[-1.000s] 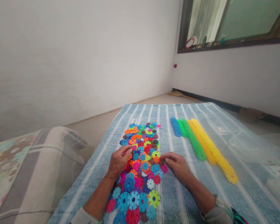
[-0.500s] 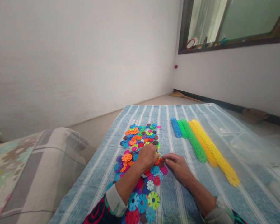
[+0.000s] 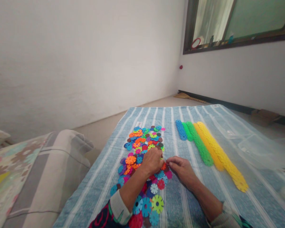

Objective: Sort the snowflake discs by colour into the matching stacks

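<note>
A pile of flat, notched plastic discs [image 3: 142,148] in several colours lies on a blue striped cloth [image 3: 180,199]. My left hand [image 3: 153,161] rests on the pile's right side with its fingers curled down onto the discs. Right beside it, my right hand [image 3: 182,170] has its fingers pinched together at the pile's edge, fingertips almost touching the left hand's. What either hand holds is hidden. To the right lie joined rows of discs: a short blue row [image 3: 181,129], a green row [image 3: 199,144] and a long yellow row [image 3: 222,155].
A clear plastic bag [image 3: 247,139] lies on the cloth's right side. A folded grey and patterned blanket [image 3: 42,171] sits to the left. White walls meet at a corner ahead, and a dark-framed window [image 3: 237,25] is at the upper right.
My left hand has crossed from the pile's left side to its right, next to my right hand. The right hand has barely moved.
</note>
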`<state>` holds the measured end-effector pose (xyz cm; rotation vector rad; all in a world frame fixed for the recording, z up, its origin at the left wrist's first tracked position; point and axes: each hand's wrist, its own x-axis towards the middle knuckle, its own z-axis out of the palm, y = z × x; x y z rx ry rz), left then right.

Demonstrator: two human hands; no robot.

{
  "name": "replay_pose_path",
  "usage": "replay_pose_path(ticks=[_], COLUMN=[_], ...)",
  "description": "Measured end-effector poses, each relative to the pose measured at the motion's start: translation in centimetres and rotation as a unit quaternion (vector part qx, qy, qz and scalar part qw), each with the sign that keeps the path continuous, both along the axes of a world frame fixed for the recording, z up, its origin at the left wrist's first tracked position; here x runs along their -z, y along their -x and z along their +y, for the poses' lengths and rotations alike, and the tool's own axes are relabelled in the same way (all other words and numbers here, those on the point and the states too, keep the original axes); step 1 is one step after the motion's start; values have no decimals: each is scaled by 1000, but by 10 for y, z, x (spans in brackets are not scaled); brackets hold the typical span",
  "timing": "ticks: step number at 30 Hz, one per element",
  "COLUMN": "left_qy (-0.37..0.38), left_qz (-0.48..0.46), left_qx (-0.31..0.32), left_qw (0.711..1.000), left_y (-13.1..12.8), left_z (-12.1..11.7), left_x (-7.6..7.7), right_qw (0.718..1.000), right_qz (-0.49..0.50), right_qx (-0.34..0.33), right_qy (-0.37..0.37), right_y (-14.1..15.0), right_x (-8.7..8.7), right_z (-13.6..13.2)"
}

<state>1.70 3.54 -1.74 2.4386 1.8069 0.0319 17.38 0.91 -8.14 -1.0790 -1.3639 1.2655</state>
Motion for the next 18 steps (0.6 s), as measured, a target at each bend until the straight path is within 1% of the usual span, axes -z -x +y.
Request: replay_pose_path(ticks=[3,7,11,14,18], left_qy=[12,25,26,23,31], left_qz=[19,21,32,37,29], left_qx=[10,20,14,11,20], left_qw=[1000,999,999,999,999], left_y=[-3,-8,-13,-14,-10], left_z=[-7,-14,-20,-20,-15], left_x=[-3,-7,-6,-5,-8], right_qw=[1000,1000,1000,1000,1000], right_qz=[4,-1,2,9,13], right_qx=[3,9,2,3,4], right_qy=[-3,-13,-6,1,7], right_y=[0,-1,-1,-1,-1], right_x=[-1,0,2,3,4], right_z=[0,0,1,1,0])
